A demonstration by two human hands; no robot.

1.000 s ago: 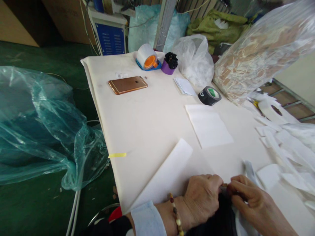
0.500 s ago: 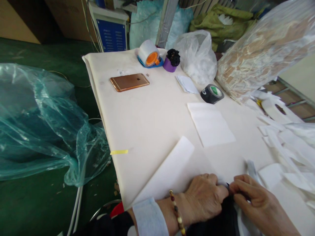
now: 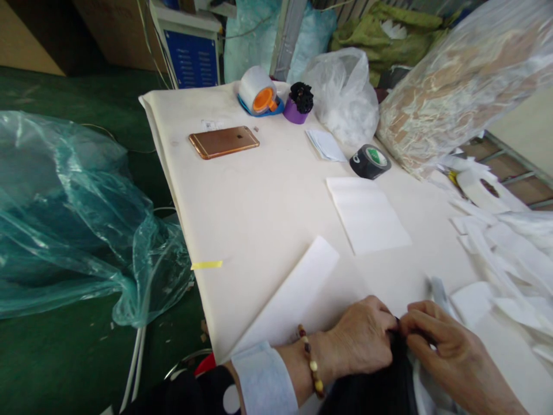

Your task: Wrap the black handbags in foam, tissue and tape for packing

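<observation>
At the near edge of the table, black fabric (image 3: 380, 387) hangs below both hands. My left hand (image 3: 365, 337), wearing a beaded bracelet (image 3: 310, 360) behind a pale cuff (image 3: 264, 377), is closed on the fabric's upper edge. Pinched fingers of my right hand (image 3: 449, 349) meet the same edge just to the right, almost touching the left fingertips. Whatever lies between the fingertips is too small to make out. Whitish material (image 3: 425, 386) shows beneath the right hand. A folded white sheet (image 3: 289, 300) lies beside the left wrist.
On the white table (image 3: 259, 202) are a phone (image 3: 224, 142), a tape roll with an orange core (image 3: 258, 92), a purple holder (image 3: 296, 112), black tape (image 3: 370, 162) and a white sheet (image 3: 369, 214). White strips (image 3: 510, 259) cover the right side. A teal plastic bag (image 3: 86, 219) stands left.
The fingers have shifted slightly at the black fabric's edge, and the left thumb is now less visible. The view has moved a little. Objects on the table stay in place.
</observation>
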